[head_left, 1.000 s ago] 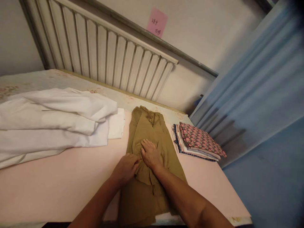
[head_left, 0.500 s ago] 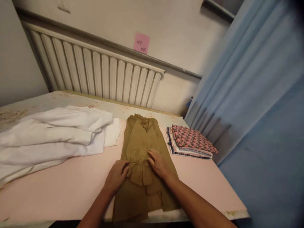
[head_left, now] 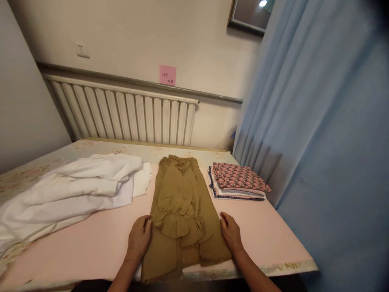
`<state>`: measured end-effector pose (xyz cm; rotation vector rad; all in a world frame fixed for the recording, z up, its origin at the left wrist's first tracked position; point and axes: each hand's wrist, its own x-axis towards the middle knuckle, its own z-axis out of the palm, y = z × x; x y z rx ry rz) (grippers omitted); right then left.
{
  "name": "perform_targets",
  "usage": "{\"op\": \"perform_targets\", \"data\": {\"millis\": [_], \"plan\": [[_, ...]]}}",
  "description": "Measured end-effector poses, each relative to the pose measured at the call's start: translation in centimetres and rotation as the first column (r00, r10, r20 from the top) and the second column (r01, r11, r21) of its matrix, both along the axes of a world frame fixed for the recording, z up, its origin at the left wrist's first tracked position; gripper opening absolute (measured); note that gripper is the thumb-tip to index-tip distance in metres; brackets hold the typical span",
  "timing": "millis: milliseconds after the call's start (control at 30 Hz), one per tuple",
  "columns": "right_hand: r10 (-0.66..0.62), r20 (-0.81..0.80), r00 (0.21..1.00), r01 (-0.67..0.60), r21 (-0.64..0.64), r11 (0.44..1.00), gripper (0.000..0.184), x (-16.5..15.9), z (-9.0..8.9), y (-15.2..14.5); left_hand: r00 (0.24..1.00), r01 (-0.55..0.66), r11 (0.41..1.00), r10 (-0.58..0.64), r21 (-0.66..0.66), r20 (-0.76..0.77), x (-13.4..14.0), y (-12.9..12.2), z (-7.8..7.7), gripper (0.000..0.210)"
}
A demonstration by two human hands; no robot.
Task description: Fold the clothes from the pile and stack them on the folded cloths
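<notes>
An olive-brown cloth garment (head_left: 178, 194) with a gathered waist lies at lower centre of the frame, a person's left hand (head_left: 139, 238) and right hand (head_left: 232, 233) apart at its side edges, their grip impossible to tell. Rumpled white cloth (head_left: 88, 182) lies lower left, a folded pink-patterned fabric stack (head_left: 238, 178) right of centre.

A pleated blue fabric curtain (head_left: 291, 105) partly hides a dark-framed panel (head_left: 249, 14), and the left edge crops rumpled white cloth (head_left: 91, 184)

White radiator (head_left: 130, 115) beside blue curtain (head_left: 291, 105)
</notes>
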<state>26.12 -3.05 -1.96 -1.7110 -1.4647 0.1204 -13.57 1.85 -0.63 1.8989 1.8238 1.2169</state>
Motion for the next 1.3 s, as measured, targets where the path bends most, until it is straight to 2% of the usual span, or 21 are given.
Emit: {"op": "perform_targets", "data": {"millis": [367,900,1300], "plan": [[0.021,-0.044,0.999,-0.022,-0.012,1.0,0.04,-0.2,0.4,0.1,1.0,-0.02,1.0,0.019,-0.023,-0.017,0.3,-1.6,0.1,0.029],[0.056,-0.058,0.997,-0.059,-0.04,0.997,0.037,-0.6,1.3,-0.3,0.995,0.01,1.0,-0.007,0.021,-0.102,0.4,-1.4,-0.4,0.027],[0.044,-0.051,0.998,-0.047,-0.05,0.998,0.038,-0.5,1.1,-0.2,0.99,0.009,1.0,-0.005,0.028,-0.142,0.4,-1.4,-0.6,0.027]]}}
